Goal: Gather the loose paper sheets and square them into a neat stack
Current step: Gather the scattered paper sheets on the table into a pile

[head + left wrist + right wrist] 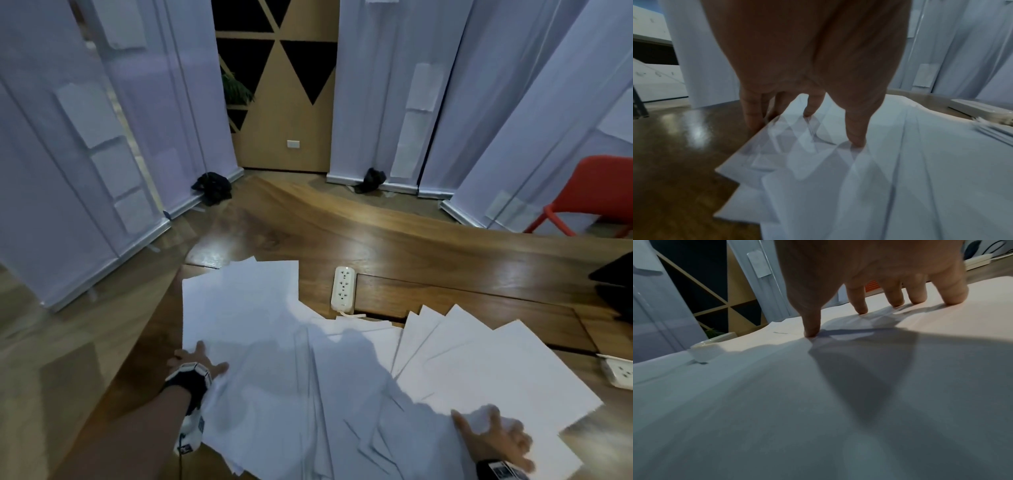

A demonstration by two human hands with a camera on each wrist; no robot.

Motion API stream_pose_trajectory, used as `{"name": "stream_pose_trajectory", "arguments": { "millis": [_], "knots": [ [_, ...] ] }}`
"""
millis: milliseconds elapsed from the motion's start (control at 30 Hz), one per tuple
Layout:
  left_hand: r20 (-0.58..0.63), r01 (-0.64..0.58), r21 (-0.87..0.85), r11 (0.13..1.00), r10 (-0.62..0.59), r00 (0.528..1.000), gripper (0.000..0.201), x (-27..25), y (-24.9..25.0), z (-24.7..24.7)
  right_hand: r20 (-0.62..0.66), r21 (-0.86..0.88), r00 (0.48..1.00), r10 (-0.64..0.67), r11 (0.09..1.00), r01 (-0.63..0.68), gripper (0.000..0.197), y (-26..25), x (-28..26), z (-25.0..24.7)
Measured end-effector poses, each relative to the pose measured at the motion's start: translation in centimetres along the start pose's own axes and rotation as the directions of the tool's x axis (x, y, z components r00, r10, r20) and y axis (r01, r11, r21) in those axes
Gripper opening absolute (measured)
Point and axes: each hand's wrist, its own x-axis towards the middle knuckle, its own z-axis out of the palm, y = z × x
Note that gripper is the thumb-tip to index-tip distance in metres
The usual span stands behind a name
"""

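The paper sheets (342, 370) fanned across the counter (428, 260) from 9 to 3 o'clock between both released grips, left hand (195, 363) and right hand (493, 435) pressing flat at either end.

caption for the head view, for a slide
Left hand and right hand press spread fingers on fanned paper sheets across a wooden table.

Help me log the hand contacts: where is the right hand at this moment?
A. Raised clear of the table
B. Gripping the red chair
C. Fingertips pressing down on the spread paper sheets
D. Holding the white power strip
C: the right hand has its spread fingertips planted on the paper sheets, holding nothing.
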Motion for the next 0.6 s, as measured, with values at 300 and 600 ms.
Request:
{"name": "stream_pose_trajectory", "arguments": {
  "millis": [300,600],
  "knots": [
    [-0.030,-0.266,0.089,0.960,0.269,0.963,0.084,-2.3,1.0,1.9,0.032,0.097,0.991,-0.127,0.988,0.124,0.078,1.3,-0.4,-1.4],
    [-0.059,-0.207,-0.079,0.975,0.203,0.977,0.103,-2.4,0.7,2.3,0.004,0.039,1.000,-0.028,0.999,0.028,0.099,6.4,1.0,-1.6]
  ]
}}
